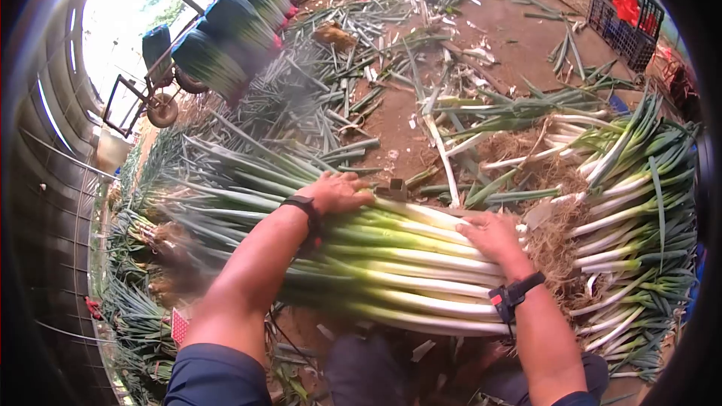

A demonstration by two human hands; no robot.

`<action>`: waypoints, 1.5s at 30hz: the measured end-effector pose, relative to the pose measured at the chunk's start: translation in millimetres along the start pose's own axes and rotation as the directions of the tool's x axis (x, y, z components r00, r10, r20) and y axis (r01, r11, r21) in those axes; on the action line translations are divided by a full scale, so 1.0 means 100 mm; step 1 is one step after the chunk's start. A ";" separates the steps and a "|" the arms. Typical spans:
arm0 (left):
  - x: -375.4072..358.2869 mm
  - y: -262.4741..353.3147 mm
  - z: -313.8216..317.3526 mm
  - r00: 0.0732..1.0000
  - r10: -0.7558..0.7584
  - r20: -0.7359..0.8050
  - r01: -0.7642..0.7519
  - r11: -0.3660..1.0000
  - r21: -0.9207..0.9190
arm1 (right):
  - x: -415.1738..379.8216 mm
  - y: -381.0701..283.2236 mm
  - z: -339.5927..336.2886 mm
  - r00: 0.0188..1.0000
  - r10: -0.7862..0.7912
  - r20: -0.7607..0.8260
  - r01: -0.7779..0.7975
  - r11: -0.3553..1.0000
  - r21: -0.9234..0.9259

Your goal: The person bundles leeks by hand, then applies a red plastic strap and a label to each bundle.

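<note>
A wide layer of long green onions (421, 265) lies sideways before me, white stalks to the right and green leaves to the left. My left hand (341, 192) rests on top along the far edge, where the stalks turn green, fingers stretched out. My right hand (492, 239) lies over the white ends at the far right corner, fingers extended against the stalks. Both wrists wear dark bands. Right of these ends, a pile of rooted green onions (620, 233) lies with brown roots (556, 256) facing my right hand.
Stacked bundles of green onions (248, 22) sit on a wheeled cart (162, 109) at upper left. Cut leaves (301, 98) litter the brown ground. A black crate (624, 15) with something red stands at upper right. More green onions (135, 316) lie at left beside the curved wall (53, 180).
</note>
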State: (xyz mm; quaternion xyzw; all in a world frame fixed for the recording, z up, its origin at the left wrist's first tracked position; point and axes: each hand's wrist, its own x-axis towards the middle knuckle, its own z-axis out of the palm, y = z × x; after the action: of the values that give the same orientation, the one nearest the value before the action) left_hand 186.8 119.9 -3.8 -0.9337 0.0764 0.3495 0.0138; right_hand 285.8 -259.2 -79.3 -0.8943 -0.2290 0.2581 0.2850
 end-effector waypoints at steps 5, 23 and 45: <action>-0.12 0.06 -0.32 0.989 -0.147 0.015 0.147 0.974 -0.171 | 0.01 0.00 0.00 0.999 -0.025 0.030 0.023 0.997 0.071; -0.01 -0.02 -0.18 0.965 -0.215 0.150 0.260 0.866 -0.427 | -0.05 0.06 0.11 0.999 -0.038 -0.022 0.039 0.998 0.057; -0.65 0.03 -0.34 0.794 -0.588 0.152 0.606 0.754 -0.252 | 0.03 0.04 0.03 0.998 -0.060 0.009 0.057 0.974 0.219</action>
State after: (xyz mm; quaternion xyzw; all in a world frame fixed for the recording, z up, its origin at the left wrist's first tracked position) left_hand 160.5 122.6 64.5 -0.8894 -0.2776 0.3632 -0.0087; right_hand 287.3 -259.8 -84.6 -0.8484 -0.2276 0.2800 0.3873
